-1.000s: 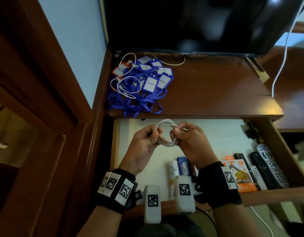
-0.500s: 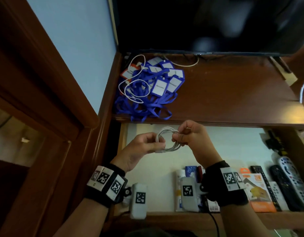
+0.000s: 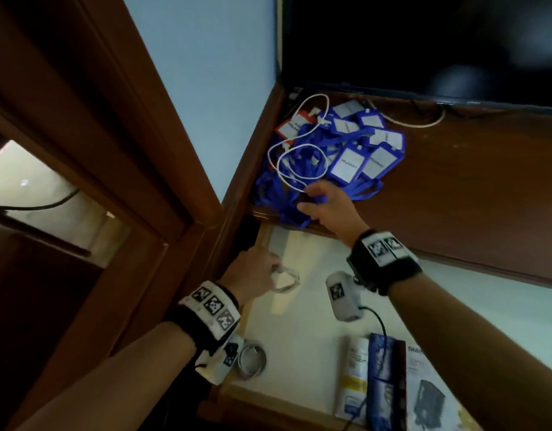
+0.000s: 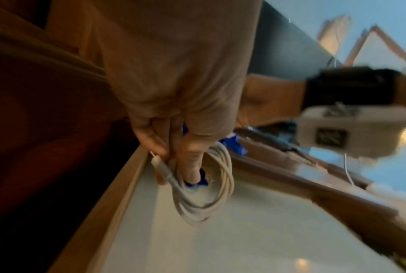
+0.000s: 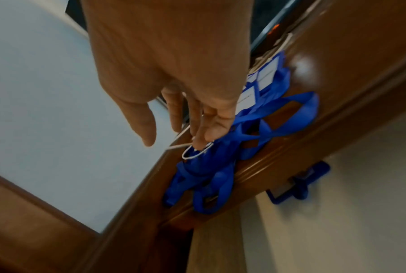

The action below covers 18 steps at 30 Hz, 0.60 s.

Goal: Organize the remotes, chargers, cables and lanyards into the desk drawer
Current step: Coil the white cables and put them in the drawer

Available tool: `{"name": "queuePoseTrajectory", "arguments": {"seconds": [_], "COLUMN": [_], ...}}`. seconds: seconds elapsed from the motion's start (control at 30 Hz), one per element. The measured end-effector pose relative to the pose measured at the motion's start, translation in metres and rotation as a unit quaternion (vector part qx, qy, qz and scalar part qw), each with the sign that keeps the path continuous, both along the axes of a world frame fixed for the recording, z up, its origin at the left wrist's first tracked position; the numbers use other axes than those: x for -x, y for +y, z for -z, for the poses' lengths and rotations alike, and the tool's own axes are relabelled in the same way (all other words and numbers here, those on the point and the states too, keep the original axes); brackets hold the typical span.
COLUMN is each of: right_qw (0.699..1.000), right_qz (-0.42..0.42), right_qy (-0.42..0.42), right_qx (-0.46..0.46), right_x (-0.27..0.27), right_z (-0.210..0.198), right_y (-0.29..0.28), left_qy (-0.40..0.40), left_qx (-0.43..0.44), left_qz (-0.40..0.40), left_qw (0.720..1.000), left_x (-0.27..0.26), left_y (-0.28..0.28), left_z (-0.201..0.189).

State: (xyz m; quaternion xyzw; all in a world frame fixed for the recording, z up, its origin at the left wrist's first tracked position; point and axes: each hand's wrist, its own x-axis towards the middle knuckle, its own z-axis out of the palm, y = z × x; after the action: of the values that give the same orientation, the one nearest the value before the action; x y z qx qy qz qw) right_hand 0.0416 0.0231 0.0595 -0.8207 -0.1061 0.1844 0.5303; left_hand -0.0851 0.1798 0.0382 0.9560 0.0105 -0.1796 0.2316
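We are seeing a dark television screen (image 3: 423,42) standing beyond the hands, a pale blue wall (image 3: 206,73) and brown wooden door frame (image 3: 97,119) running to their left, and boxed packages (image 3: 386,377) lying nearer than them.

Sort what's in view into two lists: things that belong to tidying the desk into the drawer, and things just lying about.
Part of the job:
- coiled white cable, gripped by the left hand
- loose white cable, under the right hand
- blue lanyards
- second coiled cable
- open drawer

Just lying about:
- boxes in the drawer
- dark screen
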Motion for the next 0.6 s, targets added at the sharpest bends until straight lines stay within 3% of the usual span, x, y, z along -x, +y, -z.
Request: {"name": "queuePoseTrajectory", "arguments": {"seconds": [0.1, 0.2, 0.27, 0.33, 0.47, 0.6], "right_qw": [0.994, 0.991, 0.988, 0.993, 0.989, 0.979], "right_qz": [-0.058, -0.063, -0.059, -0.022, 0.117, 0.122], "right_qy": [-0.031, 0.006, -0.013, -0.049, -0.067, -0.082], "right_qx": [0.090, 0.119, 0.139, 0.103, -0.064, -0.141], "right_x": [-0.026, -0.038, -0.040, -0.037, -0.023, -0.002], "right_z": [0.004, 0.011, 0.014, 0.012, -0.017, -0.047], "right_y": [0.023, 0.033, 0.034, 0.031, 0.022, 0.013], "left_qy": [0.028, 0.051, 0.071, 0.099, 0.141, 0.153], "left_qx": [-0.096, -0.185, -0.216, -0.239, -0.259, -0.266], "left_qz": [0.063, 0.127, 0.165, 0.192, 0.209, 0.213], "left_qw": [0.993, 0.973, 0.960, 0.947, 0.932, 0.928], "left_x": [0.000, 0.004, 0.009, 0.015, 0.026, 0.035], "left_y": [-0.006, -0.014, -0.020, -0.025, -0.031, -0.035], "left_z": [0.013, 0.026, 0.036, 0.045, 0.056, 0.064]}}
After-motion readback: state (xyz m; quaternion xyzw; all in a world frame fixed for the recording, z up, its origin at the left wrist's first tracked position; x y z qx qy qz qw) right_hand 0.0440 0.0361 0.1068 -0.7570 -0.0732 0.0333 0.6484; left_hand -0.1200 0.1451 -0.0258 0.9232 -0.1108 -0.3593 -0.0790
